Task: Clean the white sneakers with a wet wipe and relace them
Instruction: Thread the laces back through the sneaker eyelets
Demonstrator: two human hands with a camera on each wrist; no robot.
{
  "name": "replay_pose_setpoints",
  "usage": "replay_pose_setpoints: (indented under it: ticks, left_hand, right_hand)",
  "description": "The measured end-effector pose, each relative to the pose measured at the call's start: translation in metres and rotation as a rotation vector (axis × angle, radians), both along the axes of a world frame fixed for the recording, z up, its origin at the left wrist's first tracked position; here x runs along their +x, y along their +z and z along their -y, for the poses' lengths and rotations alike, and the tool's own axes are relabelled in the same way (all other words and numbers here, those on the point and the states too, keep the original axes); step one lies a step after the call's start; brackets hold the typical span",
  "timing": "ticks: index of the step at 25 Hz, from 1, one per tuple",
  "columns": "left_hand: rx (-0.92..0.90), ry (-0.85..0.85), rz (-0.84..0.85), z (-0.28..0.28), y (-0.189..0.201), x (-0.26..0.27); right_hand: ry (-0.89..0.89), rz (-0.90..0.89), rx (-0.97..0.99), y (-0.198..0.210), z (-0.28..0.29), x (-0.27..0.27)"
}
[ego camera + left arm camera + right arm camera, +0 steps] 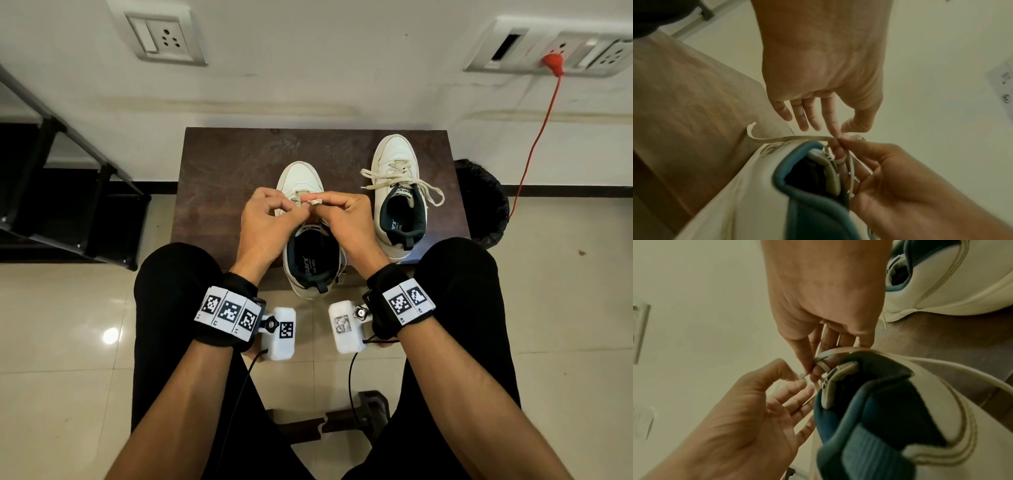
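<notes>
Two white sneakers with dark blue linings stand on a brown stool (222,171). Both hands work above the tongue of the near sneaker (301,178). My left hand (294,206) pinches its cream lace (313,201) between thumb and forefinger. My right hand (318,202) pinches the same lace right beside it. In the left wrist view the left hand (839,135) holds the lace (777,138), whose free end trails out to the left. From the right wrist, the right hand (813,370) holds a lace loop (824,366) by the tongue. The other sneaker (399,157) stands to the right with loose lace ends.
A black bin (486,202) stands right of the stool, and a red cable (534,137) runs down the wall from a socket. A black metal rack (68,171) sits on the floor to the left. My knees flank the stool's front edge.
</notes>
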State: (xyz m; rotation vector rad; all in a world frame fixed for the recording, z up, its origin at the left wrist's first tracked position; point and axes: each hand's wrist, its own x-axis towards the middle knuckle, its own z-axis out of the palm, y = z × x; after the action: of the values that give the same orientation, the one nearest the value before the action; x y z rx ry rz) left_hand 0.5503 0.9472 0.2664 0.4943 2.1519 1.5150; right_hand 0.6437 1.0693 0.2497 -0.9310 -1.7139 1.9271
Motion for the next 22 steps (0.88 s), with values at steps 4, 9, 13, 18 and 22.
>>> replay_pose_setpoints:
  ticks: [4, 9, 13, 18, 22]
  left_hand:
    - [-0.185, -0.143, -0.385, 0.003, -0.002, 0.007]
    - [-0.129, -0.095, -0.616, 0.006, -0.002, 0.007]
    - [-0.097, -0.154, -0.645, 0.007, -0.004, 0.005]
    - [-0.157, -0.214, -0.682, 0.003, -0.008, 0.007]
    - [-0.154, -0.204, -0.63, -0.001, -0.011, 0.009]
  right_hand:
    - [0.084, 0.031, 0.054, 0.003, -0.004, 0.004]
    - [0.211, 0.087, 0.446, 0.01, -0.006, 0.01]
    - [0.251, 0.1, 0.607, 0.014, -0.007, 0.012]
    - [0.297, 0.057, 0.688, 0.012, -0.005, 0.015]
    - [0.253, 0.039, 0.613, 0.015, -0.009, 0.022]
